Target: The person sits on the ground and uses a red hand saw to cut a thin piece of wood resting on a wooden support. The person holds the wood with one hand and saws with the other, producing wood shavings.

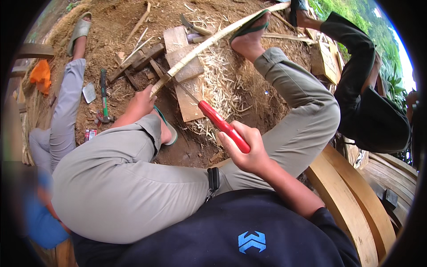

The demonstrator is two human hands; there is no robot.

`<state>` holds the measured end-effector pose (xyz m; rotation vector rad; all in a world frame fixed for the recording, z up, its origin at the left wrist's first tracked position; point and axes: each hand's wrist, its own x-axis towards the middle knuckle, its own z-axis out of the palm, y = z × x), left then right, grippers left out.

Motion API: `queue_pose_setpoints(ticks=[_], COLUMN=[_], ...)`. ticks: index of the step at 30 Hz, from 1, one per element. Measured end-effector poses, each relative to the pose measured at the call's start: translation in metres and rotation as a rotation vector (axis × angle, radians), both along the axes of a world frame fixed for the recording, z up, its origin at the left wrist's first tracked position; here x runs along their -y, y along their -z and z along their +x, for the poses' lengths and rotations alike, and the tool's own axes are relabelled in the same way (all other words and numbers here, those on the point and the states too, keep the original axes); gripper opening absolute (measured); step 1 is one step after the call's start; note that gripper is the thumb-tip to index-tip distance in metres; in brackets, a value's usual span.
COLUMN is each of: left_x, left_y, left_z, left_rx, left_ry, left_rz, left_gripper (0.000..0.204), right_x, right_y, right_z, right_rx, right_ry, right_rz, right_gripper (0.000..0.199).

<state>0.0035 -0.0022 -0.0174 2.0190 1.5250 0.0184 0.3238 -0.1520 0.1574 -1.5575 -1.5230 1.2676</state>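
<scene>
a: where are the hands?
b: the right grip (pixel 254 149) is in front of the torso, wrapped firmly around the red handle of a tool (pixel 214 115). the tool's thin metal blade points up and to the left.

a: and the left one?
b: the left grip (pixel 141 102) is farther forward, beyond the bent left knee. it is closed on the near end of a long, pale strip (pixel 200 50).

a: where does the strip go?
b: it slants up and to the right from the left grip, passes over some boards (pixel 190 112) on the ground, and runs by the person's raised right foot. the blade's far end is at the strip, near the left grip; i cannot tell whether the two touch.

a: what lies around them?
b: curly shavings (pixel 222 84) are heaped to the right of the boards. a hammer (pixel 104 91) with a green and black handle lies on the ground to the left of the left grip, and an orange cloth (pixel 41 76) is farther left. curved planks (pixel 344 213) are at the lower right, beside the person.
</scene>
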Motion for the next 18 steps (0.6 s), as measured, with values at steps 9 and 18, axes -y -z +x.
queue_pose_setpoints(ticks=[9,18], left_x=[0.006,0.007], left_y=[-0.011,-0.002], left_z=[-0.004,-0.01], left_rx=[-0.017,-0.01], left_ry=[-0.027,0.006], left_rz=[-0.05,-0.044], left_gripper=[0.026,0.026], right_x=[0.021,0.045], right_y=[-0.045,-0.062], right_z=[0.023,0.039], right_rx=[-0.027,0.006], right_ry=[0.043,0.041], right_rz=[-0.211,-0.248], right_gripper=[0.021,0.019])
